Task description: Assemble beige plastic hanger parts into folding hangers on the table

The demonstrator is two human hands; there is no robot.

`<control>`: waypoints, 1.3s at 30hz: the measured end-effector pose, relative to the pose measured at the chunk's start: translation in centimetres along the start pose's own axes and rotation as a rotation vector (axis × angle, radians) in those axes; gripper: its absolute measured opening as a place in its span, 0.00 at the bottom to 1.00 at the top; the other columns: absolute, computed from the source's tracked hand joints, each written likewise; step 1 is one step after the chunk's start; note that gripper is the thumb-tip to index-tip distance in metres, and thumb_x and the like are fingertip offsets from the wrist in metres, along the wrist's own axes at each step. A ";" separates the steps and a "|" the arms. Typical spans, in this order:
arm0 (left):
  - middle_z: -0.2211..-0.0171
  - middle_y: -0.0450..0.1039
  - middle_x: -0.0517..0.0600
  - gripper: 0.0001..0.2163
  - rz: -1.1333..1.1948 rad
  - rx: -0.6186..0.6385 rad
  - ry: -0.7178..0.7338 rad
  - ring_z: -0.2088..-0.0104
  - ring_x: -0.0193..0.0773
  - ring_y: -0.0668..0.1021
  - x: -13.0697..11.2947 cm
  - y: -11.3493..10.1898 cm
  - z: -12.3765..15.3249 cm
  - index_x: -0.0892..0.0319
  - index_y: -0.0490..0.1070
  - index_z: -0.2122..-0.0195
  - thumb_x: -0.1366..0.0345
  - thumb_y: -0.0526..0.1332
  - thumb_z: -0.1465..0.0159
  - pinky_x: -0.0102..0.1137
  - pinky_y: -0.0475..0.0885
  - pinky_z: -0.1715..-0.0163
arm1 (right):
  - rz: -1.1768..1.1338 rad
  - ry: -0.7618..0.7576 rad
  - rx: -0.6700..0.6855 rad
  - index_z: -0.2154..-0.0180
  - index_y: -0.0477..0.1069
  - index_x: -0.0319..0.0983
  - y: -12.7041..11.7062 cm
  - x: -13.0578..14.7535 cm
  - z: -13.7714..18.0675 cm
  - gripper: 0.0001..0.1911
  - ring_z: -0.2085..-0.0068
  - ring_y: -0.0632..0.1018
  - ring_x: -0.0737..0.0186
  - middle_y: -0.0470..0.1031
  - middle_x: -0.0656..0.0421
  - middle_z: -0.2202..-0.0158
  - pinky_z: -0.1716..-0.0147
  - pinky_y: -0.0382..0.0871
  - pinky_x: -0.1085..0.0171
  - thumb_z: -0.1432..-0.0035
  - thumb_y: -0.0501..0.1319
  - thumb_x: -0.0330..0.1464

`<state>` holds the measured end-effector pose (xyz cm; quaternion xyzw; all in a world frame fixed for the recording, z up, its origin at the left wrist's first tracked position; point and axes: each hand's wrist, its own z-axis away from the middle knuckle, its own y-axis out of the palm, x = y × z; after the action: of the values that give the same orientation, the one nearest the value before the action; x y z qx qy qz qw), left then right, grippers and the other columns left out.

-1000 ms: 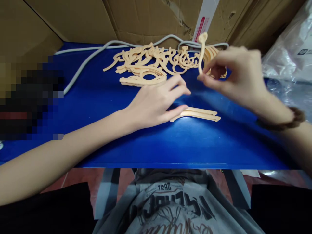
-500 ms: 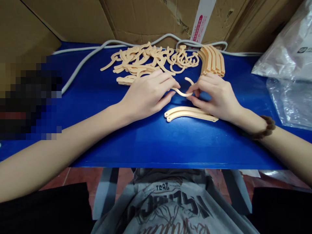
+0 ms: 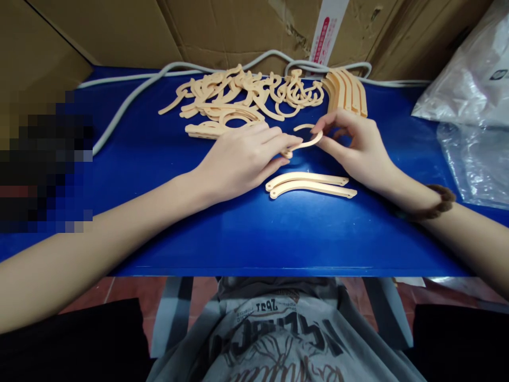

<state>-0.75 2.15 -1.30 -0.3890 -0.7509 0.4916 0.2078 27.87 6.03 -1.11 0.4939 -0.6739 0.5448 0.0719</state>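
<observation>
A thin curved peach plastic hook piece [image 3: 308, 142] is held between both hands just above the blue table [image 3: 254, 233]. My left hand [image 3: 242, 156] lies palm down, its fingertips pinching the piece's left end. My right hand [image 3: 352, 143] pinches the right end with thumb and forefinger. Just in front of the hands lie two long curved peach hanger arms [image 3: 310, 184] side by side on the table.
A loose heap of peach plastic parts [image 3: 238, 95] lies at the back, with a neat stack of curved arms [image 3: 345, 93] to its right. A grey cable [image 3: 131, 101] runs along the back edge. Cardboard boxes stand behind; clear plastic bags [image 3: 469, 106] lie at the right.
My right hand brought the hook piece down from the air to the table's middle, my left hand took its other end, and now both hands have tilted it slightly upward.
</observation>
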 end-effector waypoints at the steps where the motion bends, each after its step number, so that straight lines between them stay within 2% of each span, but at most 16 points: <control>1: 0.45 0.86 0.57 0.20 0.002 -0.002 0.006 0.44 0.53 0.86 -0.1 -0.1 0.0 0.60 0.78 0.29 0.64 0.52 0.13 0.45 0.81 0.42 | -0.040 0.028 -0.011 0.55 0.82 0.48 0.0 -0.1 -0.2 0.13 0.51 0.85 0.49 0.89 0.56 0.50 0.50 0.80 0.52 0.27 0.72 0.49; 4: 0.49 0.87 0.56 0.21 0.009 0.003 0.032 0.46 0.52 0.86 -0.3 -0.3 -0.1 0.57 0.80 0.31 0.66 0.49 0.14 0.45 0.80 0.45 | -0.161 0.095 0.001 0.56 0.81 0.48 0.0 -0.2 -0.5 0.13 0.49 0.86 0.49 0.90 0.56 0.49 0.47 0.82 0.52 0.30 0.75 0.49; 9: 0.51 0.87 0.55 0.19 0.049 0.010 0.081 0.49 0.51 0.86 -0.3 0.0 -0.1 0.52 0.82 0.35 0.60 0.53 0.14 0.44 0.80 0.49 | -0.161 0.101 0.034 0.54 0.82 0.48 -0.1 0.4 -0.3 0.13 0.48 0.86 0.48 0.90 0.55 0.46 0.47 0.82 0.50 0.30 0.74 0.49; 13: 0.52 0.87 0.55 0.18 0.062 0.003 0.114 0.51 0.49 0.86 -0.3 0.3 0.0 0.55 0.83 0.38 0.60 0.53 0.14 0.43 0.80 0.50 | -0.240 0.100 0.075 0.53 0.83 0.48 -0.2 0.5 -0.3 0.13 0.50 0.86 0.50 0.90 0.56 0.48 0.45 0.83 0.51 0.30 0.74 0.49; 18: 0.52 0.87 0.55 0.16 0.063 -0.005 0.135 0.52 0.48 0.87 -0.2 0.3 0.1 0.56 0.83 0.39 0.62 0.55 0.15 0.40 0.79 0.52 | -0.262 0.130 0.084 0.54 0.85 0.49 -0.4 0.5 -0.4 0.11 0.57 0.86 0.53 0.89 0.58 0.57 0.54 0.83 0.54 0.28 0.72 0.47; 21: 0.50 0.88 0.56 0.16 0.036 -0.028 0.162 0.52 0.47 0.87 -0.2 0.4 0.1 0.58 0.83 0.39 0.64 0.56 0.15 0.38 0.78 0.55 | -0.318 0.124 0.123 0.54 0.86 0.47 -0.4 0.7 -0.3 0.13 0.59 0.85 0.56 0.87 0.59 0.60 0.53 0.83 0.56 0.31 0.75 0.48; 25: 0.50 0.88 0.56 0.16 0.012 -0.050 0.180 0.53 0.46 0.86 -0.2 0.6 0.2 0.59 0.84 0.39 0.66 0.56 0.15 0.37 0.78 0.57 | -0.332 0.113 0.201 0.55 0.89 0.45 -0.4 1.0 -0.2 0.17 0.60 0.85 0.57 0.88 0.59 0.59 0.53 0.81 0.58 0.34 0.78 0.51; 28: 0.49 0.88 0.57 0.16 0.007 -0.045 0.182 0.53 0.47 0.86 -0.3 0.4 0.2 0.60 0.84 0.40 0.65 0.55 0.14 0.38 0.78 0.57 | -0.318 0.095 0.237 0.56 0.91 0.46 -0.4 1.1 -0.3 0.16 0.60 0.85 0.57 0.90 0.58 0.59 0.53 0.81 0.58 0.34 0.77 0.50; 32: 0.46 0.88 0.57 0.18 0.002 -0.010 0.137 0.50 0.49 0.87 -0.3 -0.3 0.1 0.58 0.83 0.39 0.64 0.53 0.14 0.41 0.78 0.51 | -0.351 0.139 0.179 0.58 0.92 0.46 -0.5 1.1 -0.4 0.13 0.55 0.87 0.55 0.91 0.58 0.58 0.47 0.83 0.56 0.36 0.79 0.48; 35: 0.42 0.86 0.60 0.17 0.042 0.002 0.109 0.46 0.53 0.87 -0.3 -0.7 -0.1 0.57 0.82 0.38 0.62 0.53 0.14 0.46 0.79 0.47 | -0.350 0.187 0.142 0.59 0.91 0.47 -0.5 1.0 -0.4 0.13 0.56 0.87 0.54 0.91 0.58 0.60 0.47 0.84 0.54 0.37 0.79 0.48; 39: 0.41 0.86 0.59 0.14 0.128 -0.015 0.138 0.46 0.54 0.87 -0.7 -0.9 -0.1 0.56 0.81 0.44 0.58 0.57 0.15 0.46 0.79 0.46 | -0.354 0.200 0.112 0.60 0.90 0.47 -0.4 0.8 -0.5 0.13 0.57 0.86 0.54 0.90 0.58 0.59 0.49 0.84 0.55 0.37 0.79 0.48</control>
<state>-0.61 1.47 -0.44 -0.4709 -0.7120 0.4702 0.2242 27.59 6.02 -0.14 0.5512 -0.5346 0.6067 0.2058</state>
